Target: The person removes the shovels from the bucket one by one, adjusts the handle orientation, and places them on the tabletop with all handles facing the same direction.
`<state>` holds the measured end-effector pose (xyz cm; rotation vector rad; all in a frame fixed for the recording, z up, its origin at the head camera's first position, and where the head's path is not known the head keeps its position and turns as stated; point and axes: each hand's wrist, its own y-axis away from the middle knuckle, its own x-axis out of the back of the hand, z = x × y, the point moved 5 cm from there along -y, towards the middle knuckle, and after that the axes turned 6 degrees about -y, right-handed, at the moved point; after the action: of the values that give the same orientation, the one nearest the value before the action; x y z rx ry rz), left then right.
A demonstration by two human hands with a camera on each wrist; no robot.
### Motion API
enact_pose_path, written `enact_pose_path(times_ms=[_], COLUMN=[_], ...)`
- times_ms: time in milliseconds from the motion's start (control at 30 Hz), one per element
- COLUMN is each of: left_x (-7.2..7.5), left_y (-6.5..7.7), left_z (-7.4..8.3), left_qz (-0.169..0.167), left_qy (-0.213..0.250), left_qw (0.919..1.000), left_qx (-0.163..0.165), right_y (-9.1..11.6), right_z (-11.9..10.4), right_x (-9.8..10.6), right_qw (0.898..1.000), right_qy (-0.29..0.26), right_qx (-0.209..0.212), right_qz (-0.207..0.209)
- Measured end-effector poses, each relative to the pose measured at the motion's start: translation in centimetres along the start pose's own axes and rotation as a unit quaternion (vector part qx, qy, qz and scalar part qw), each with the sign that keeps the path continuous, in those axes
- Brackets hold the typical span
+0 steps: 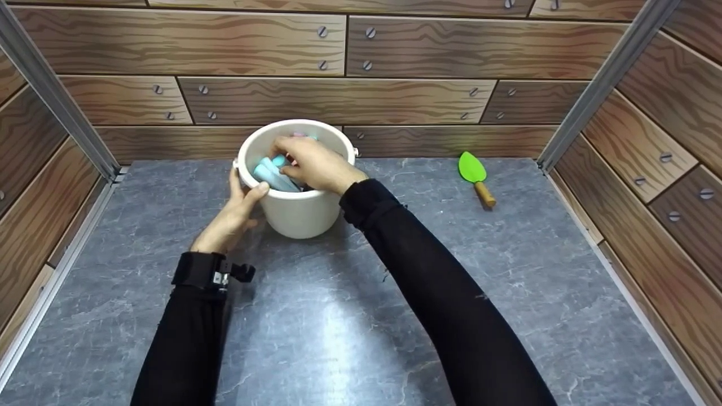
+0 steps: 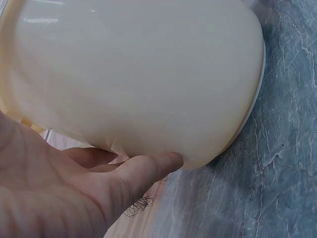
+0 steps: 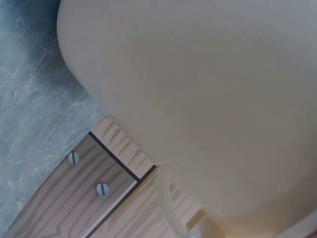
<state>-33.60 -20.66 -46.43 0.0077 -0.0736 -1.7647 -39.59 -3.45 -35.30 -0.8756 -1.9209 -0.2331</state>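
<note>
A white bucket point(image 1: 299, 217) stands upright on the grey floor near the back wall, and its smooth side fills much of both wrist views. My left hand point(image 1: 228, 217) holds it at the left, thumb at the rim, other fingers along the outer wall. In the left wrist view, a fingertip of that hand touches the wall low down. Reaching in over the rim, my right hand point(image 1: 316, 163) has thumb and bent fingers around a light-blue rounded piece point(image 1: 273, 173), whose kind I cannot make out. Small pink and teal bits point(image 1: 304, 136) show behind the hand.
To the right lies a small trowel point(image 1: 472, 167) with a green blade and a wooden handle. Wood-patterned panels point(image 1: 417, 45) wall in the floor at the back and sides, with metal rails point(image 1: 609, 79) at the corners.
</note>
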Motion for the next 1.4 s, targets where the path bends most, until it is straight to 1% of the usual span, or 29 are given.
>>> enact_pose_path(times_ms=[267, 467, 600, 700, 867, 1033, 1400], left_x=[-0.1, -0.1, -0.2, -0.2, -0.1, 0.1, 0.2], left_y=[-0.1, -0.1, -0.1, -0.1, -0.1, -0.1, -0.1], left_z=[0.1, 0.2, 0.2, 0.2, 0.1, 0.0, -0.1], left_qz=[0.005, 0.007, 0.007, 0.007, 0.01, 0.011, 0.012], left_qy=[-0.012, -0.015, -0.009, -0.007, -0.007, -0.006, -0.005], left_qw=[0.9999, 0.9999, 0.9999, 0.9999, 0.9999, 0.9999, 0.9999], left_qx=[0.004, 0.003, -0.001, -0.002, -0.002, 0.001, 0.003], right_y=[0.3, 0.7, 1.1, 1.4, 1.8, 2.2, 3.4], right_z=[0.1, 0.1, 0.1, 0.1, 0.3, 0.2, -0.8], right_x=[0.6, 1.2, 1.7, 2.0, 2.2, 2.4, 3.7], right_qw=[0.999, 0.995, 0.992, 0.99, 0.986, 0.984, 0.978], right_qy=[-0.024, -0.031, -0.029, -0.024, -0.03, -0.04, -0.055], right_qx=[0.015, 0.023, 0.022, 0.018, 0.017, 0.02, 0.044], right_qz=[0.038, 0.088, 0.124, 0.141, 0.161, 0.171, 0.198])
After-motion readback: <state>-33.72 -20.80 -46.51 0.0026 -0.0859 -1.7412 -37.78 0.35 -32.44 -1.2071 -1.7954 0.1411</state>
